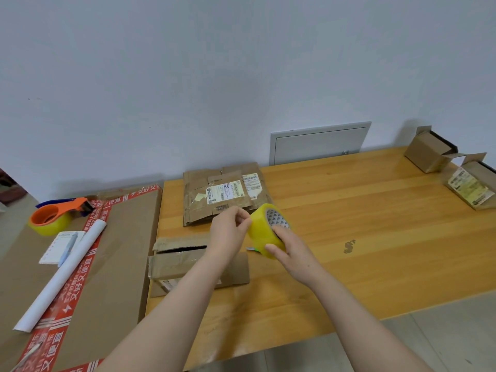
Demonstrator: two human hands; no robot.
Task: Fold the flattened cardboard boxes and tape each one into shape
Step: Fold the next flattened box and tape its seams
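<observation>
One wooden table (362,237) fills most of the view, with a big sheet of cardboard (115,264) edged in red printed tape lying alongside it on the left. A stack of flattened boxes (198,208) with shipping labels sits at the table's far edge, near the wall. Nearer, a partly folded box (174,264) lies under the left forearm, one flap raised. Two open boxes (426,154) (472,183) lie on their sides, well apart from the rest, at the far right corner. A rolled white paper (61,277), a notepad (57,248) and an orange tape dispenser (53,216) rest on the big sheet. Above the table, between the stack and the partly folded box, the right hand (292,251) grips a yellow tape roll (261,232), thumb on its near face and fingers curled round the far side. The left hand (228,229) pinches at the roll's rim with thumb and forefinger pressed together.
</observation>
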